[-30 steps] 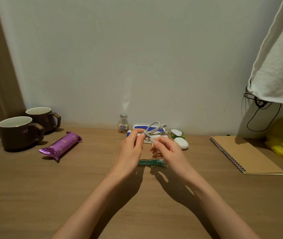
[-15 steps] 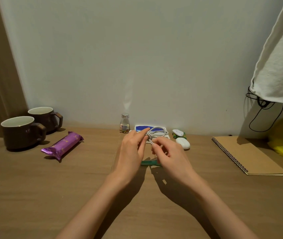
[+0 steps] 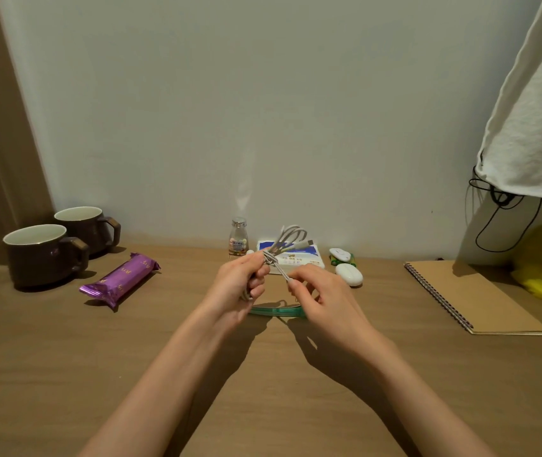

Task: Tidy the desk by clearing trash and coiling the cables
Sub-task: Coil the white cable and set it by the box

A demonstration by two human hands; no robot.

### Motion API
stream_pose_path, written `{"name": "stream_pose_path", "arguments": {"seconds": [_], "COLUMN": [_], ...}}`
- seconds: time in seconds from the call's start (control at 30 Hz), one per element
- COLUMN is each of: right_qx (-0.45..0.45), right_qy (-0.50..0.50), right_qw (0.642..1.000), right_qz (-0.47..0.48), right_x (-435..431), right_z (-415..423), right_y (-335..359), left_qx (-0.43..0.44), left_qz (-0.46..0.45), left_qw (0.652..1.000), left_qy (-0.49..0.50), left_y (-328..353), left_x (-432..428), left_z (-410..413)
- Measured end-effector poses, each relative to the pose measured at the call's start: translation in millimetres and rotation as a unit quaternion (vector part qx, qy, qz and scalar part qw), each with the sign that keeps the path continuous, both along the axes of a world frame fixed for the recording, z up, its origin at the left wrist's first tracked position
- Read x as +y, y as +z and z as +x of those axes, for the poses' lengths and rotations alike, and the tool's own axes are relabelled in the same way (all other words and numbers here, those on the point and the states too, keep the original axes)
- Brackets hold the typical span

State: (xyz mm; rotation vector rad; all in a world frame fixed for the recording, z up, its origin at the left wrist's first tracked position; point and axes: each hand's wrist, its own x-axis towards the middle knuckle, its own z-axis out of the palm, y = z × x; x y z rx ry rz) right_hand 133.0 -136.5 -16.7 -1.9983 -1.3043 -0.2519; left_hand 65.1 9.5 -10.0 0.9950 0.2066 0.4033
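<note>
Grey cable [image 3: 271, 258] between left hand [image 3: 236, 286] and right hand [image 3: 324, 300], above desk [image 3: 98, 357] centre

Left hand [image 3: 237, 286] and right hand [image 3: 324, 300] close together, both in pinch.

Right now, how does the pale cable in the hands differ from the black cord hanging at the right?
The pale cable is gathered into loops; the black cord hangs in one loose loop. The left hand grips the pale cable's bundle and the right hand pinches a strand; the black cord dangles untouched under a white cloth. Both are thin cords.
</note>
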Motion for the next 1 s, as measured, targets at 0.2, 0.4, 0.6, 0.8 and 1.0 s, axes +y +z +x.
{"name": "stream_pose_path", "arguments": {"seconds": [0.2,0.4,0.6,0.8,1.0], "right_qx": [-0.009,-0.121,-0.180,-0.121,-0.102], "right_qy": [-0.013,-0.077,-0.105,-0.112,-0.096], "right_qw": [0.999,0.990,0.978,0.984,0.985], "right_qz": [0.031,0.002,0.009,0.070,0.105], "right_x": [-1.3,-1.4,-1.2,-3.6,-8.4], "right_z": [1.9,-2.0,-2.5,4.7,14.4], "right_y": [2.5,-2.5,-5.2,-6.0,-4.1], "left_qx": [-0.029,0.088,0.045,0.019,0.031], "left_qz": [0.038,0.332,0.579,0.651,0.554], "left_qw": [0.999,0.935,0.800,0.752,0.827], "left_qy": [-0.023,0.084,0.154,0.103,0.090], "left_y": [4.2,-3.9,-21.4,-28.6,-25.0], "left_x": [-0.5,-11.3,-14.2,-16.3,-13.6], "left_z": [-4.3,-1.6,0.7,-2.7,-2.4]}}
